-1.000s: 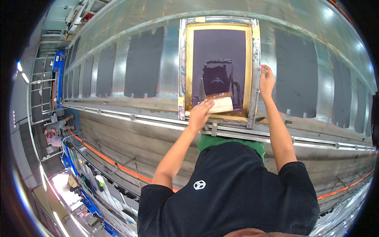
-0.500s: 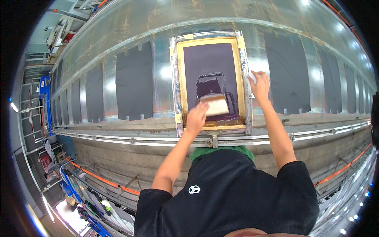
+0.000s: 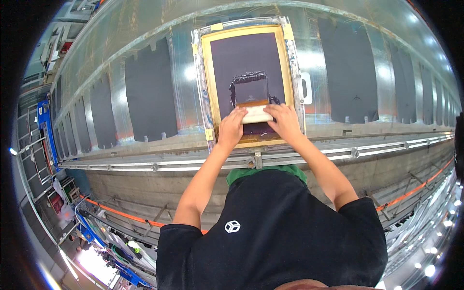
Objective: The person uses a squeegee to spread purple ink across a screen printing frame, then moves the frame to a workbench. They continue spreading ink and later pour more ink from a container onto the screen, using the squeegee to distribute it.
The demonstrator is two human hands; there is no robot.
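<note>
A squeegee with a pale wooden handle and a brown blade lies across the lower part of a screen printing frame. My left hand grips its left end, and my right hand grips its right end. The blade's edge rests on the dark mesh, just below a rectangle outlined by wet black ink. More ink lies right of the blade, partly hidden by my right hand. Yellow tape borders the mesh inside the frame.
Dark fabric panels lie in a row on the long metal table, left and right of the frame; the nearest right panel bears a small print. A metal rail runs along the near edge. A white handle sits at the frame's right side.
My right hand has left the frame's right side and taken hold of the squeegee beside my left hand. The squeegee has turned level, and ink around the rectangle has been spread.
</note>
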